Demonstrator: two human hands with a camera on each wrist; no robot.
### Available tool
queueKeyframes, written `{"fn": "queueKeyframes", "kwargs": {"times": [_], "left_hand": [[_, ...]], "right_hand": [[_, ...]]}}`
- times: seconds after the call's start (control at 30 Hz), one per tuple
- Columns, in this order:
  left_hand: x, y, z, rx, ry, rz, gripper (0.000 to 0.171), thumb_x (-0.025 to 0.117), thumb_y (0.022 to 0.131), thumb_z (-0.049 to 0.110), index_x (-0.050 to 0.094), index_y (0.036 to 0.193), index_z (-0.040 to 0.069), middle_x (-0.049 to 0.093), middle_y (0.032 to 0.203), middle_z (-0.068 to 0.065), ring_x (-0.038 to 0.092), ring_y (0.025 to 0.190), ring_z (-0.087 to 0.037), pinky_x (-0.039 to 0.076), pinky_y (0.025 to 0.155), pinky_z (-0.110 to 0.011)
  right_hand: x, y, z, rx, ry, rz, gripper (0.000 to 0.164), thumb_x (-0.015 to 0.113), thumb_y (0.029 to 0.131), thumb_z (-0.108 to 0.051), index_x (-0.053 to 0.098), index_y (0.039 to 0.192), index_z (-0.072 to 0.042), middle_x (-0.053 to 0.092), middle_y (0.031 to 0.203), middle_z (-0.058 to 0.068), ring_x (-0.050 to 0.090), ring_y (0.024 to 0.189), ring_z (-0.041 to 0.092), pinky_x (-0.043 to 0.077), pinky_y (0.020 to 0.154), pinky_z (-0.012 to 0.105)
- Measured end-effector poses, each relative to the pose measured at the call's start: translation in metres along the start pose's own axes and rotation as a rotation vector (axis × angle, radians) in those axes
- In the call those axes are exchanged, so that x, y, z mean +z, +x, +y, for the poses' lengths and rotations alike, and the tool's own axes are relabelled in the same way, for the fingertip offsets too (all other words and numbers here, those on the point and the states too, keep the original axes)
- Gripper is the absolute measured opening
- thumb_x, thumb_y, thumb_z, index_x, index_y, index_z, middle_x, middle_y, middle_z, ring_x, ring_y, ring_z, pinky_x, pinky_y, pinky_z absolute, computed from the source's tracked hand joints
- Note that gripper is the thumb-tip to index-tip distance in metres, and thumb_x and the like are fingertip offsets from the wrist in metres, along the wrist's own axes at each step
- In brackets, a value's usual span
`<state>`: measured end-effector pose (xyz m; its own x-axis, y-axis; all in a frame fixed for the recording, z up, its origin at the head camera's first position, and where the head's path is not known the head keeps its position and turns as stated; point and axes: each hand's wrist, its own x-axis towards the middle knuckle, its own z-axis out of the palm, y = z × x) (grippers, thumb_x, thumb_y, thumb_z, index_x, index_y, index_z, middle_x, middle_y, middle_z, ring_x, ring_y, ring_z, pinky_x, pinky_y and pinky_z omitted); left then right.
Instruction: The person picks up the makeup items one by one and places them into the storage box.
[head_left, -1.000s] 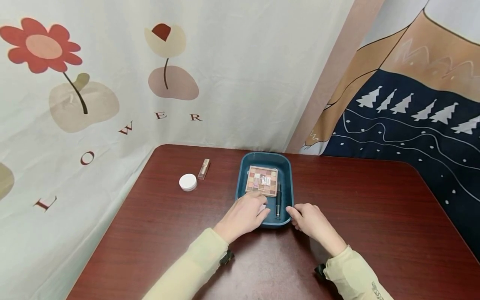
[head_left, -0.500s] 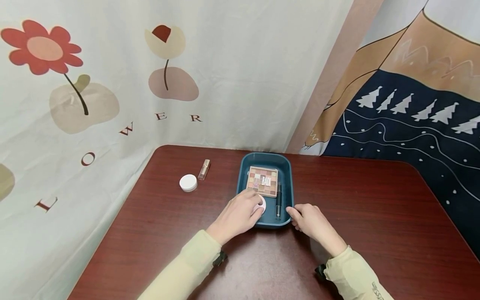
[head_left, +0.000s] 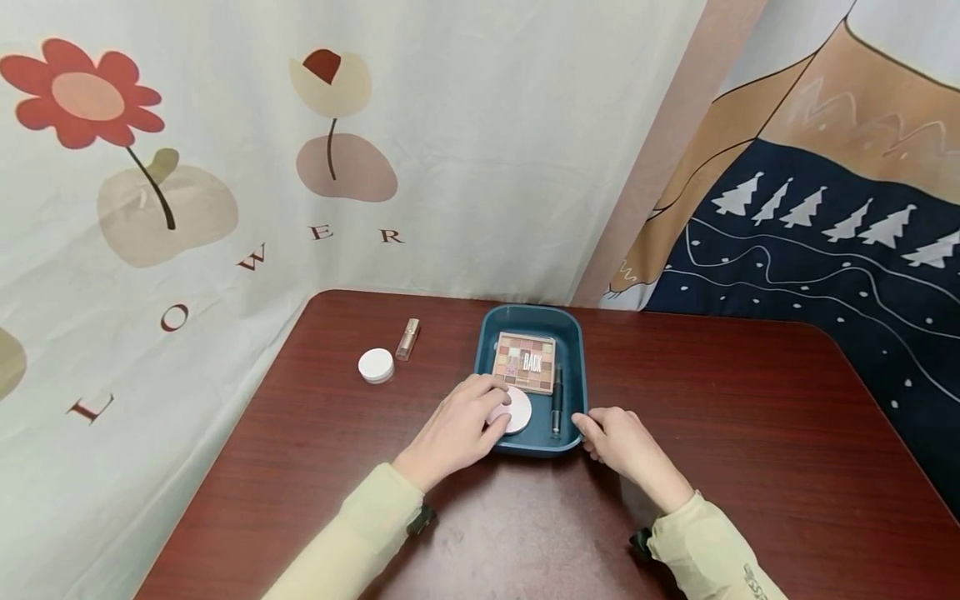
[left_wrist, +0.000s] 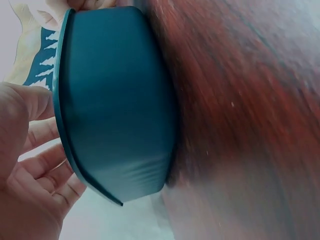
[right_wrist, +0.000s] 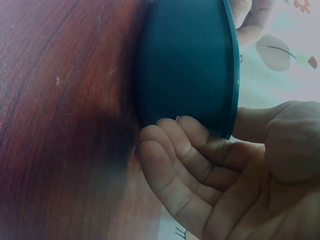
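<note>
A blue tray (head_left: 573,350) holds an eyeshadow palette (head_left: 513,357), a slim dark cosmetic tube (head_left: 557,400) and a round white compact (head_left: 520,412) near its front left corner. My left hand (head_left: 456,423) reaches over the tray's left rim, its loosely bent fingers and thumb at the compact's left side and partly covering it. At the front right corner my right hand (head_left: 626,443) grips the tray, thumb over the rim. In the right wrist view, the curled fingers (right_wrist: 175,145) support the tray's outer wall (right_wrist: 187,65) from outside.
On the table's left part stand a round white-lidded jar (head_left: 376,365) and, just behind it, a small lipstick-like tube (head_left: 408,340). Behind the reddish-brown table (head_left: 712,400) hang a pale flower-print curtain (head_left: 480,150) and a dark blue tree-print cloth (head_left: 795,250).
My left hand has drawn back leftward, uncovering more of the white compact, which stays in the tray over the last half second. My right hand keeps its place on the tray.
</note>
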<state>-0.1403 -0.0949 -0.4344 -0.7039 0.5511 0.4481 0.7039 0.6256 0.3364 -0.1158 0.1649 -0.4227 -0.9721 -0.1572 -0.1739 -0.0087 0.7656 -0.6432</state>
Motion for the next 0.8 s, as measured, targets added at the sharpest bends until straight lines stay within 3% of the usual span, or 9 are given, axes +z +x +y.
{"fn": "queueKeyframes", "kwargs": {"times": [0.3, 0.53, 0.8], "left_hand": [[-0.008, -0.007, -0.009, -0.036, 0.010, 0.027, 0.021, 0.075, 0.091, 0.012, 0.072, 0.111, 0.005, 0.066, 0.120, -0.009, 0.058, 0.109, -0.024, 0.051, 0.096, -0.039], [-0.015, -0.013, -0.016, -0.115, 0.024, -0.003, 0.025, 0.073, 0.095, 0.017, 0.071, 0.116, 0.004, 0.062, 0.127, -0.010, 0.058, 0.116, -0.027, 0.051, 0.100, -0.042], [-0.021, -0.018, -0.027, -0.140, 0.052, -0.001, 0.027, 0.072, 0.095, 0.018, 0.069, 0.118, 0.004, 0.061, 0.125, -0.011, 0.057, 0.114, -0.029, 0.049, 0.101, -0.044]], "right_hand": [[0.000, -0.001, 0.000, 0.010, 0.004, -0.002, 0.036, 0.058, 0.106, -0.022, 0.064, 0.073, -0.007, 0.062, 0.067, 0.003, 0.059, 0.061, 0.013, 0.049, 0.062, 0.031], [0.000, 0.000, 0.000, 0.009, -0.001, 0.000, 0.036, 0.057, 0.106, -0.022, 0.064, 0.073, -0.008, 0.062, 0.067, 0.002, 0.059, 0.060, 0.013, 0.049, 0.062, 0.031], [-0.001, 0.000, -0.001, 0.002, 0.001, -0.007, 0.036, 0.057, 0.106, -0.023, 0.063, 0.074, -0.008, 0.062, 0.067, 0.002, 0.059, 0.061, 0.013, 0.049, 0.062, 0.032]]}}
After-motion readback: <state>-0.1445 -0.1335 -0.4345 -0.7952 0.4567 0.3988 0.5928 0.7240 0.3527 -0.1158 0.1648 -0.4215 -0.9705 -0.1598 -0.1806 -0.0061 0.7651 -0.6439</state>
